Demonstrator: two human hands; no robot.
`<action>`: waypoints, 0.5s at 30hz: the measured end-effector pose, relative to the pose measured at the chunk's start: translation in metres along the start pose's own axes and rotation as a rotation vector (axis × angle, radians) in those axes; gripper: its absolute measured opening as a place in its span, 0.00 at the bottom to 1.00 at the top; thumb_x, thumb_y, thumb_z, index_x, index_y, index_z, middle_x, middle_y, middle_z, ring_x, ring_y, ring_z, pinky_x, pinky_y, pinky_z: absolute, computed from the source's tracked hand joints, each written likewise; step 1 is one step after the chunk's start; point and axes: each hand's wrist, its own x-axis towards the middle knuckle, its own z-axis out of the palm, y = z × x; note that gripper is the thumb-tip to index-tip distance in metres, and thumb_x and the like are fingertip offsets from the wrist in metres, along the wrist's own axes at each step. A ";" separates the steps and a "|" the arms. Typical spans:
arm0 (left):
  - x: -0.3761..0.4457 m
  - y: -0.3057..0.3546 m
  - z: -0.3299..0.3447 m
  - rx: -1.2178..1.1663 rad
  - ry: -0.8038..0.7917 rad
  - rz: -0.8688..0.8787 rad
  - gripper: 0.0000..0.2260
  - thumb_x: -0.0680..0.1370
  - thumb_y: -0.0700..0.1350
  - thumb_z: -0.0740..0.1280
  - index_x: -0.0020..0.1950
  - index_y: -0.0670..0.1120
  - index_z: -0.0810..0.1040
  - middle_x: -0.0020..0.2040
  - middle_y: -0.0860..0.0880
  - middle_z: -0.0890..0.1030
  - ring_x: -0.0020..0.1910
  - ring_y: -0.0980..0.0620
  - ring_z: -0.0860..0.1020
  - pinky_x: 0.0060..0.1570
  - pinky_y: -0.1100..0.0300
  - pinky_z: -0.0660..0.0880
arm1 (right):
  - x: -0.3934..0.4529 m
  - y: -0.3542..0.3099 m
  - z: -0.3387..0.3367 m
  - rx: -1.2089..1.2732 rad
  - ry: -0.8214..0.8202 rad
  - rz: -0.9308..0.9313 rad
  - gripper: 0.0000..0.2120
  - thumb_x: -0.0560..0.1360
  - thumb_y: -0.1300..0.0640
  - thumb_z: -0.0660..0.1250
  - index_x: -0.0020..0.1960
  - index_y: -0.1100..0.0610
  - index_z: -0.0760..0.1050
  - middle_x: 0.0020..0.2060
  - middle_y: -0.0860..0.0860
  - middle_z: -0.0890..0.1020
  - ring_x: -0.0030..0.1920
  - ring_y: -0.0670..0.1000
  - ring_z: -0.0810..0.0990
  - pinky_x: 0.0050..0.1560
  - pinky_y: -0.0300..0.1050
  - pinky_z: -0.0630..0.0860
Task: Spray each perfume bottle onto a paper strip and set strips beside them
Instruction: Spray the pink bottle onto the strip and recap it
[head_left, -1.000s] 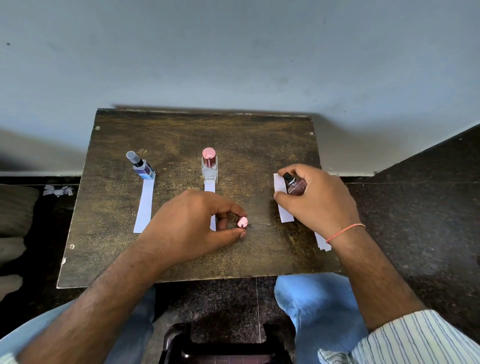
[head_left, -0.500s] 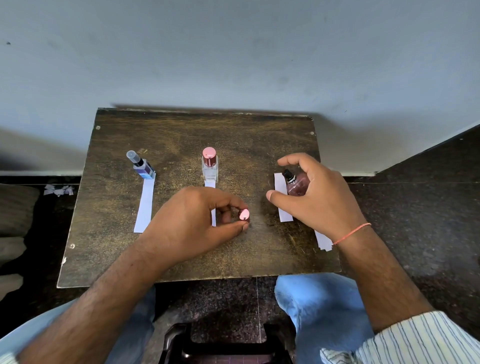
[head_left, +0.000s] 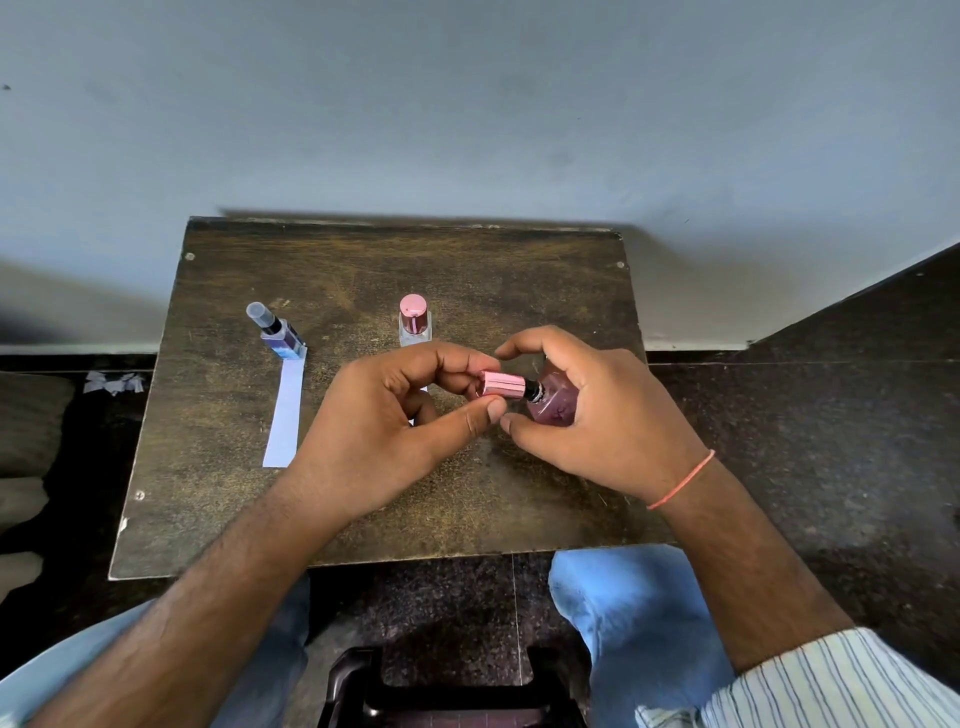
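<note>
Pink metallic cap (head_left: 501, 385), pinched by the left hand (head_left: 395, 421), meets the tilted plum glass perfume bottle (head_left: 553, 402) gripped in the right hand (head_left: 597, 410) above the dark wooden worktop (head_left: 363, 270); capping seems under way, seating it squarely comes next.

Pink cap (head_left: 502, 385), mauve bottle (head_left: 555, 400), white strip (head_left: 284, 410), dark brown table (head_left: 363, 270), striped sleeve (head_left: 831, 680).

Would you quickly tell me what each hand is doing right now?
Left hand: closed, fingers pinching the pink cap at the bottle's nozzle.
Right hand: closed, gripping the tilted purple perfume bottle above the table.
</note>
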 end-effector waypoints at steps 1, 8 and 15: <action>0.000 -0.001 0.000 0.005 -0.001 -0.004 0.12 0.74 0.51 0.79 0.58 0.58 0.88 0.50 0.53 0.89 0.23 0.58 0.69 0.27 0.65 0.68 | 0.000 -0.001 0.001 0.005 -0.003 -0.014 0.24 0.72 0.46 0.78 0.66 0.39 0.75 0.34 0.45 0.84 0.36 0.46 0.82 0.40 0.50 0.80; -0.002 -0.001 0.002 0.106 -0.012 0.039 0.13 0.74 0.49 0.80 0.58 0.54 0.89 0.48 0.58 0.89 0.24 0.61 0.69 0.28 0.71 0.67 | -0.001 -0.012 0.004 -0.045 -0.032 -0.104 0.26 0.74 0.42 0.71 0.71 0.42 0.73 0.38 0.44 0.85 0.37 0.47 0.83 0.40 0.52 0.81; -0.001 -0.001 0.005 -0.017 -0.037 0.023 0.12 0.75 0.46 0.80 0.58 0.52 0.89 0.49 0.52 0.90 0.26 0.61 0.69 0.28 0.68 0.68 | -0.003 -0.016 0.007 0.089 -0.051 -0.119 0.27 0.72 0.50 0.77 0.68 0.48 0.73 0.44 0.42 0.85 0.40 0.46 0.84 0.42 0.50 0.81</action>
